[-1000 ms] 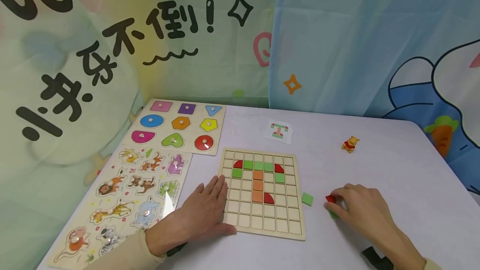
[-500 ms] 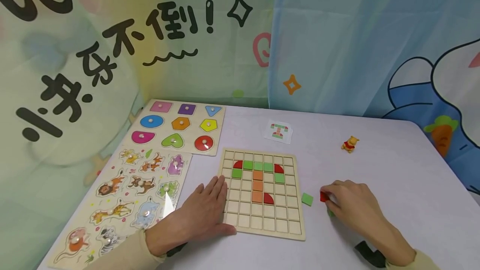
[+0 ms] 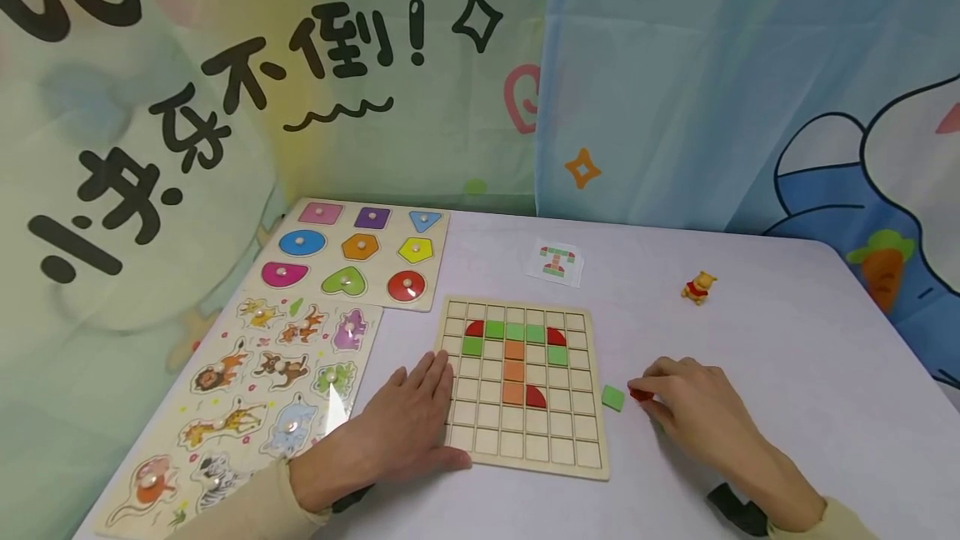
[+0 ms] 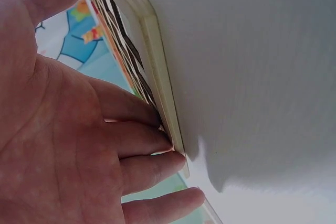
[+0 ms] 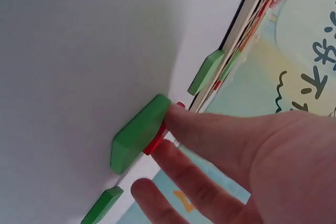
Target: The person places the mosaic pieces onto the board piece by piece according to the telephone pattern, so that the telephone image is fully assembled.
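Observation:
My left hand (image 3: 412,419) lies flat with its fingers against the left edge of the wooden grid board (image 3: 491,444); in the left wrist view its fingertips meet the board's side. Red quarter-circles, green squares and an orange column fill part of the grid. To the board's right, my right hand (image 3: 697,402) pinches a small red puzzle piece (image 3: 640,394) between thumb and fingers. That piece (image 5: 155,141) is partly hidden in the right wrist view, behind a green block (image 5: 137,137) near the thumb. A loose green square (image 3: 612,397) lies between the board and this hand.
Behind the board lies a pattern card (image 3: 556,262). A small bear figurine (image 3: 699,287) stands at the right. Two knob puzzles, one with shapes (image 3: 378,277) and one with animals (image 3: 307,373), take up the left side. Another green block (image 5: 102,205) shows in the right wrist view.
My right hand has moved left toward the board with the red puzzle piece, nearing the loose green square. The left hand has stayed at the board's edge.

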Tool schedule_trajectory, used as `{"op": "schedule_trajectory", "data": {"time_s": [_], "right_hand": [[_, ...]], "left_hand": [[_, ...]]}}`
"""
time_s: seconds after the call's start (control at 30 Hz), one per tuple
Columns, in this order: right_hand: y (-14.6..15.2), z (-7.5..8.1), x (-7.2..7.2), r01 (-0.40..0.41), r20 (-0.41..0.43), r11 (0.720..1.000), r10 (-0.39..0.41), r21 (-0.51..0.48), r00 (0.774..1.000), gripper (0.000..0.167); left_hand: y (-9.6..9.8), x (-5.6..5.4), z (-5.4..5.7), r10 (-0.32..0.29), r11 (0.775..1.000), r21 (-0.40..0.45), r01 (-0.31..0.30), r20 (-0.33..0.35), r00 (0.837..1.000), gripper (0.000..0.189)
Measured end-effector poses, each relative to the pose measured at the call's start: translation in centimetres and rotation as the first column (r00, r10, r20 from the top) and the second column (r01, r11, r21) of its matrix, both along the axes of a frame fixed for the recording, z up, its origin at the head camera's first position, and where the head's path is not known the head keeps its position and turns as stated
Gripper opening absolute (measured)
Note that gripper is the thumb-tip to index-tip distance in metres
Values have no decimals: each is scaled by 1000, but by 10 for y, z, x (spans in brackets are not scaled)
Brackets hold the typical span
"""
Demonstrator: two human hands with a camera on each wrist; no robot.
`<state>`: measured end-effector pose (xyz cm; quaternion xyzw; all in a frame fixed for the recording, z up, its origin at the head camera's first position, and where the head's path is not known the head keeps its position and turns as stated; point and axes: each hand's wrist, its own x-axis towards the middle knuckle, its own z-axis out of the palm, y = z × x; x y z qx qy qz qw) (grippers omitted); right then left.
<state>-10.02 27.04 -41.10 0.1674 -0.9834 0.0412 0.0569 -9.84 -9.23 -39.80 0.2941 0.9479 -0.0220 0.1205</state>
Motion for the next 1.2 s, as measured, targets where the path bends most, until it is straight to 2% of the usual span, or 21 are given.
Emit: {"op": "schedule_trajectory", "data": {"time_s": [0.27,0.43,0.7,0.87,1.03,1.2], "right_hand": [[1,1,2,89,31,996,-90,15,995,30],[1,0,2,113,44,993,-114,24,992,29],[0,0,0,67,39,998,-67,-4,997,19],[-1,4,0,72,41,997,-73,14,996,18],[-8,13,-2,43,-22,999,-43,19,999,20],[-35,23,-6,-26,-69,999,28,27,997,22]], "left_hand": [[0,1,0,5,1000,8,-5,6,1000,108],[-1,1,0,2,1000,9,-2,8,1000,107],[-1,1,1,-1,1000,11,1,13,1000,107],[-1,1,1,-2,1000,9,2,7,1000,107],[-1,2,1,1,1000,14,-1,6,1000,107],[-1,2,1,6,1000,19,-6,15,1000,108]]}}
